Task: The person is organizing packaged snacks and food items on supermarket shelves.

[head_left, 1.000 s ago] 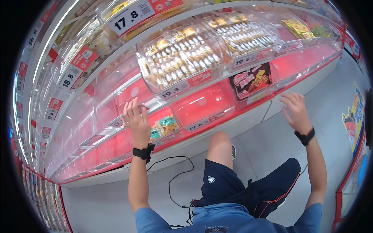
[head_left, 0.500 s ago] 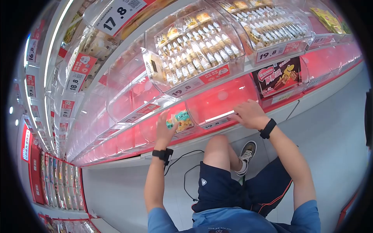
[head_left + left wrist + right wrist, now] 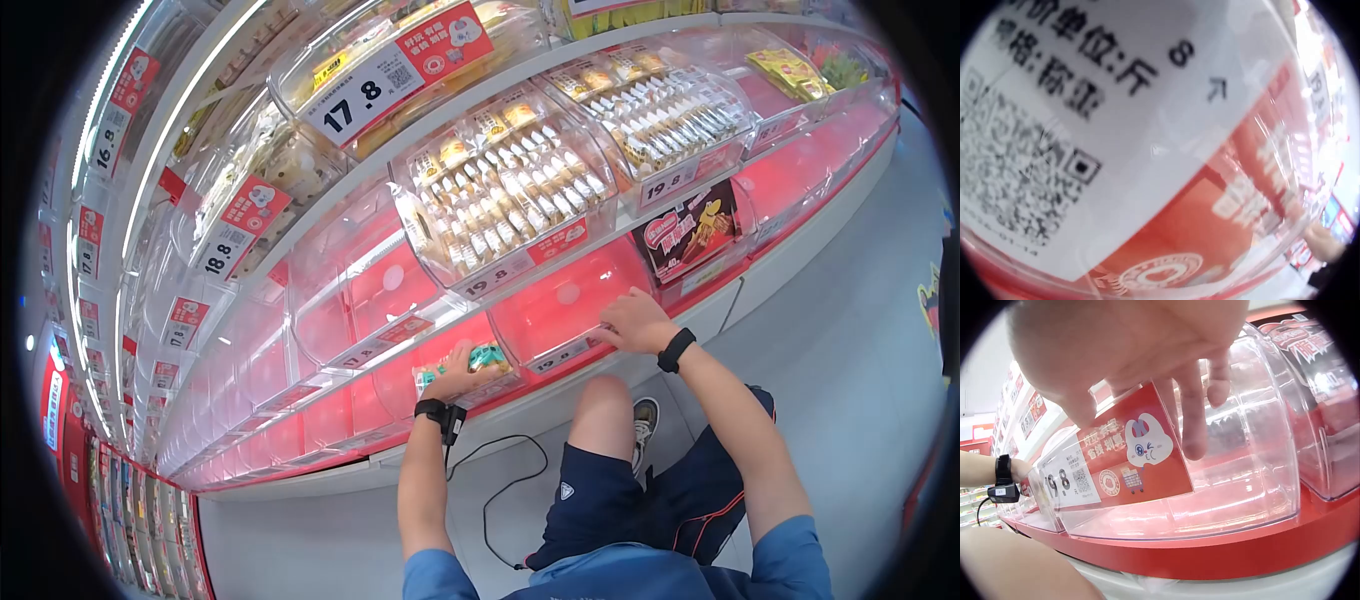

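We are looking down at a person working along a low shop shelf. The left hand (image 3: 453,378) is partly covering the green-marked snack packets (image 3: 489,357) inside the left bin (image 3: 505,384); we cannot tell whether it is gripping. The right hand (image 3: 638,322) is holding the near rim of the right bin (image 3: 1235,522), thumb outside, fingers inside. We are judging the work early: the right hand's hold is made, while both bins appear to be sitting in their row, unlifted.
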### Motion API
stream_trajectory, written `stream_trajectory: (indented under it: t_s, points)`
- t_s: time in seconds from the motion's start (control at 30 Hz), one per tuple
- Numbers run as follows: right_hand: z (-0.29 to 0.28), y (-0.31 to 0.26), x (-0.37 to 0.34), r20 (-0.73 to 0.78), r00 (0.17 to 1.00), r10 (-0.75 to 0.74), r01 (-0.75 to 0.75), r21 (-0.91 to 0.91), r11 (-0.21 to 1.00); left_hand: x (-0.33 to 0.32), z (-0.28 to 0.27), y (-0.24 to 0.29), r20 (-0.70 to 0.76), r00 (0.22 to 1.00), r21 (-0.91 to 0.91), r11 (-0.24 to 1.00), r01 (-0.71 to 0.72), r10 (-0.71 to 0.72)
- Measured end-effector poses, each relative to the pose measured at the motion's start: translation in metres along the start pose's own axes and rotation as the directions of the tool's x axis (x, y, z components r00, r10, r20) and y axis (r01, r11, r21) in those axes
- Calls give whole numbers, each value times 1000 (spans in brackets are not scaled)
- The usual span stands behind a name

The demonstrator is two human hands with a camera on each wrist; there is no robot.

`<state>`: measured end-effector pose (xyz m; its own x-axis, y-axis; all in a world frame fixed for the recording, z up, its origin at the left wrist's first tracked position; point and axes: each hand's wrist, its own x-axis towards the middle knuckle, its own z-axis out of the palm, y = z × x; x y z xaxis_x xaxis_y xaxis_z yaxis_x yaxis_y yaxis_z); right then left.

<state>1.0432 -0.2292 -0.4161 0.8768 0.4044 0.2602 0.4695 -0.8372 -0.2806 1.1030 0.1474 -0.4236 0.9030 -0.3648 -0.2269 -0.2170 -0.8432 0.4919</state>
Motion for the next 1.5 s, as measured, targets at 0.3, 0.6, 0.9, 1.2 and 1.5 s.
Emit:
stream_trajectory:
  t_s: [0.3,0.6,0.9,1.2,1.5]
  points:
    - [-5,-2,-2,78,996,38,-40,24,999,-17,3,19,-390,914,426,902,69,114]
    - [-3,1,1,83,996,45,-46,16,999,-78,-109,187,-847,391,238,914,-328,361]
    - [-6,-2,2,63,994,84,-86,30,996,-10,-135,191,-730,572,489,870,54,374]
    - [-10,-5,1,60,994,91,-93,23,995,-69,-94,201,-740,218,517,746,-419,636]
    - [-13,-4,0,89,995,53,-55,14,998,-31,-15,193,-135,415,678,389,-623,900]
